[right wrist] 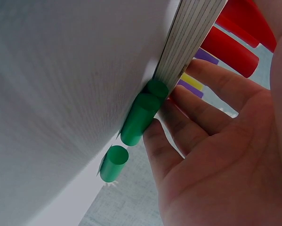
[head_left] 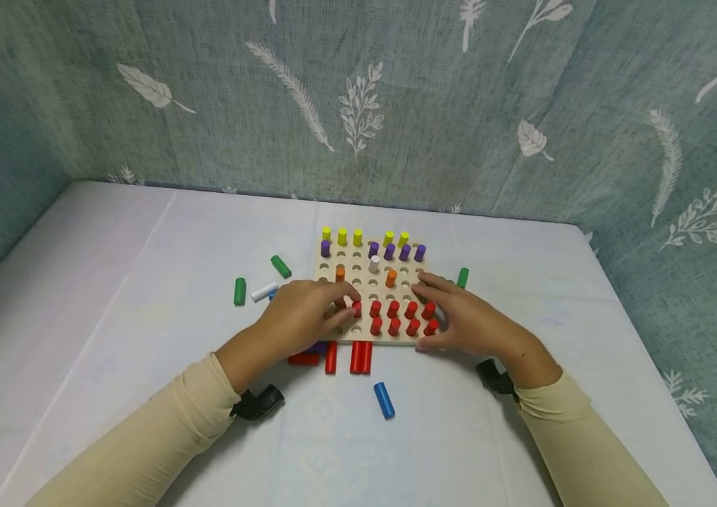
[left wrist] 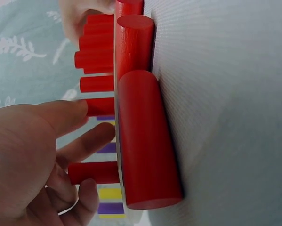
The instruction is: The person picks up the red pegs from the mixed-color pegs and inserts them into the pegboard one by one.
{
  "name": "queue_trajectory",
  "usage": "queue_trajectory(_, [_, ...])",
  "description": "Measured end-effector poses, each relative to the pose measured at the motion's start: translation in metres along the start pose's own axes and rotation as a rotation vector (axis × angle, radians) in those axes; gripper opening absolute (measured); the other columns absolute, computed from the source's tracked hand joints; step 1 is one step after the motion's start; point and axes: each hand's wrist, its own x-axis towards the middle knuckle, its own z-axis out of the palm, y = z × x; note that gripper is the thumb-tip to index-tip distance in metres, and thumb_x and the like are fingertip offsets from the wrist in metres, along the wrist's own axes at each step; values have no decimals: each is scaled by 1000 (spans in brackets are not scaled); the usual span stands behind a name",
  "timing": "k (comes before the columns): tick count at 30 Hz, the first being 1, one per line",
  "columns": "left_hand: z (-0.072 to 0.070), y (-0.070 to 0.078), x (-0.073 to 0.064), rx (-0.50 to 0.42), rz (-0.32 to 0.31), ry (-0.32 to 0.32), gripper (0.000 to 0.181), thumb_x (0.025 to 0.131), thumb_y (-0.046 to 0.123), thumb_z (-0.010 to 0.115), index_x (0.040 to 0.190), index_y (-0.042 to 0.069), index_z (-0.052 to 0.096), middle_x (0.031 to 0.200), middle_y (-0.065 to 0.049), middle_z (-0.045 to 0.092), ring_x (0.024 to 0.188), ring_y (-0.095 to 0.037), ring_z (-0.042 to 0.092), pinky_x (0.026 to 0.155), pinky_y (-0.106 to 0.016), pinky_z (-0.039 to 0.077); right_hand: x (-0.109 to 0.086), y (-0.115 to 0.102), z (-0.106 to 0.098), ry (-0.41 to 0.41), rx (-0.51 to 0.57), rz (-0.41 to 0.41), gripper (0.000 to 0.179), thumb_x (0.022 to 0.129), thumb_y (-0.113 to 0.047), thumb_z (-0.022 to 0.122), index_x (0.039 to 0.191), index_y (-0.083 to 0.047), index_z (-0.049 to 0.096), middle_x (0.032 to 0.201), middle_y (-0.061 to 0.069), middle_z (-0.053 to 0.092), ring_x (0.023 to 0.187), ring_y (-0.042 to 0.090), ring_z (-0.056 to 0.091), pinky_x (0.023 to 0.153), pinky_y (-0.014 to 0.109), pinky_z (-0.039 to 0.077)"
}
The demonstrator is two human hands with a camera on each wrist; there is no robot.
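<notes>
My left hand (head_left: 308, 313) is over the lower left of a pale wooden peg board (head_left: 358, 338), thumb and forefinger pinching a red peg (head_left: 356, 308) that stands in it. In the left wrist view another upright red peg (left wrist: 93, 173) is among the curled lower fingers. Several red pegs (head_left: 393, 326) fill two rows at the board's near right. My right hand (head_left: 469, 320) lies along the board's right edge, its fingers extended against the side, holding nothing. Yellow pegs (head_left: 342, 236) and purple pegs (head_left: 389, 251) stand in the far rows; orange pegs (head_left: 391, 279) and a white one (head_left: 374, 264) stand between.
Loose red pegs (head_left: 361, 358) lie along the board's near edge, with a blue peg (head_left: 384, 400) closer to me. Green pegs (head_left: 240, 291) and a white peg (head_left: 264, 291) lie to the left. More green pegs (right wrist: 140, 117) lie beside the board's right side.
</notes>
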Motion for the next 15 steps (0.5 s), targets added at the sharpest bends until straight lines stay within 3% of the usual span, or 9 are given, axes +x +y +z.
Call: queue_trajectory(15, [2, -1, 0, 6, -10, -9, 24, 91, 31, 74, 112, 20, 72, 84, 6, 74, 70, -9, 60, 63, -26, 46, 0, 0, 2, 4, 8, 4, 97, 73, -41, 89, 153, -16, 41, 166, 7, 23, 151, 36, 28, 114, 54, 36])
